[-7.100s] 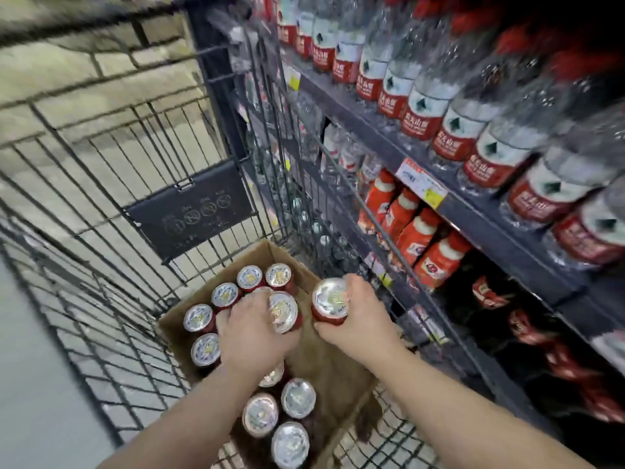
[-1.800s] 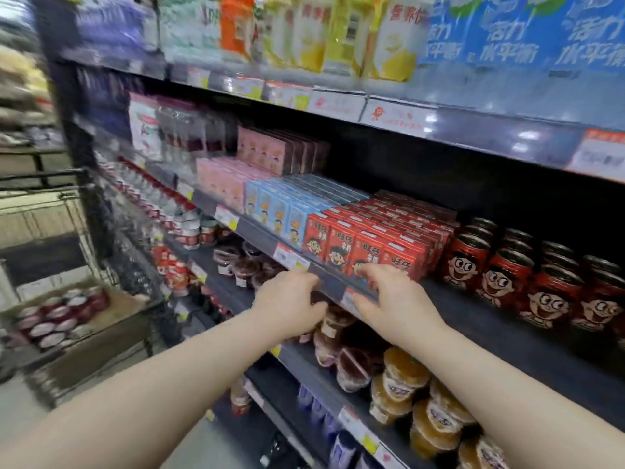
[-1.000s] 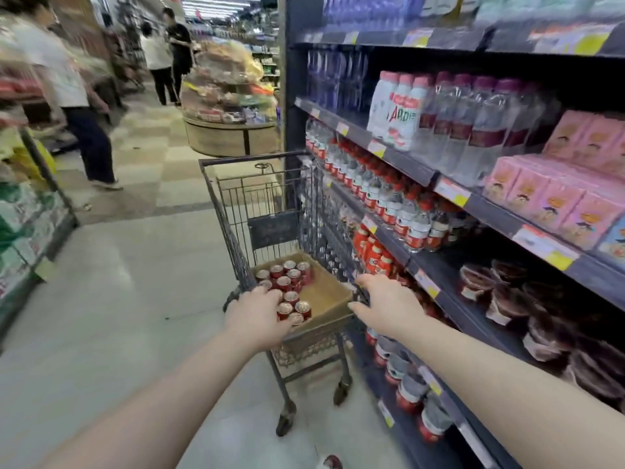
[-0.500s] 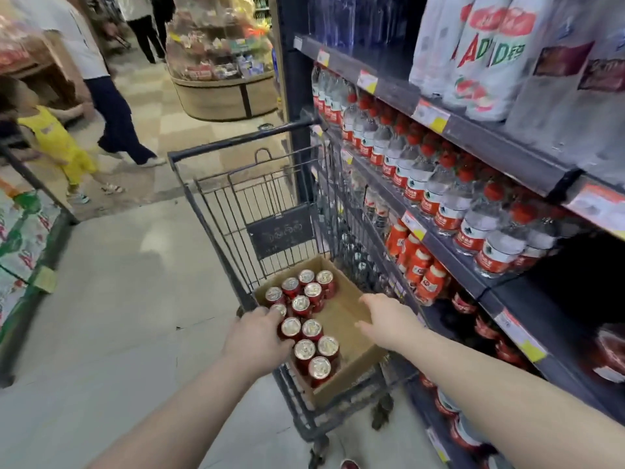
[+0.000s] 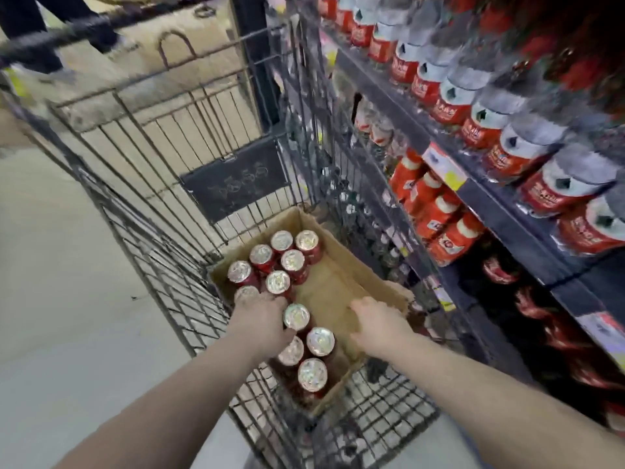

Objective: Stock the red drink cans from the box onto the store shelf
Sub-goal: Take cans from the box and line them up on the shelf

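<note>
Reaching into the cardboard box [image 5: 341, 286], left hand [image 5: 262, 319] cups round red cans [image 5: 297, 317]; right hand [image 5: 380, 324] spread empty.

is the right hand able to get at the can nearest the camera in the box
Probably yes. The right hand hovers open over the bare side of the box, and the nearest can stands upright just beside it with its top uncovered.

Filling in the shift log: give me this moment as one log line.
phase: reaching into box | left hand: on red drink cans | right hand: empty, over brown cardboard box | box: in wire shopping cart
</note>
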Available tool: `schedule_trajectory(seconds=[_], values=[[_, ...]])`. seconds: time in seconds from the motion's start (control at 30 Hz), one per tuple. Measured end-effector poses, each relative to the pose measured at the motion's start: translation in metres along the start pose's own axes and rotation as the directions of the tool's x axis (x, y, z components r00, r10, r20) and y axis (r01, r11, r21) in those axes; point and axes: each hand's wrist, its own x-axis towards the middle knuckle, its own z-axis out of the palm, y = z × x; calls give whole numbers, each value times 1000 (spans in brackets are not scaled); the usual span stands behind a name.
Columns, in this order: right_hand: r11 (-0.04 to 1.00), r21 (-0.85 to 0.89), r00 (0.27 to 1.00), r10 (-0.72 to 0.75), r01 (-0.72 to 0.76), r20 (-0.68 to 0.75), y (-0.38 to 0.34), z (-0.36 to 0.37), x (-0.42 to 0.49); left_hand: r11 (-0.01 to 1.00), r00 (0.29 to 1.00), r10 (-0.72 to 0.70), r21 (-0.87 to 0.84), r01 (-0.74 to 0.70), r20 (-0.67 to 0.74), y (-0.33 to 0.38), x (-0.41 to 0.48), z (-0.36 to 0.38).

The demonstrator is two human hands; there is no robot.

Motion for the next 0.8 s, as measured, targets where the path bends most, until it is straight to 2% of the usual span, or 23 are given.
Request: schedule_trajectory(seconds=[0.2, 0.43, 0.57, 0.67, 0.8], values=[[1000, 21, 985, -10, 7, 175, -2, 66, 63, 990, 980, 104, 72, -118, 169, -12, 80, 46], [996, 42, 965, -92, 84, 247, -4, 112, 107, 962, 939, 212, 111, -249, 269, -10, 138, 85], [991, 40, 965, -134, 128, 225, 5, 115, 111, 955, 919, 232, 104, -277, 319, -13, 147, 101], [982, 190, 985, -14, -19, 172, 11, 117, 112, 968, 923, 208, 66, -241, 322, -17, 150, 106], [831, 518, 978, 199, -203, 64, 16, 110, 108, 983, 939, 136, 75, -168, 317, -13, 150, 117]])
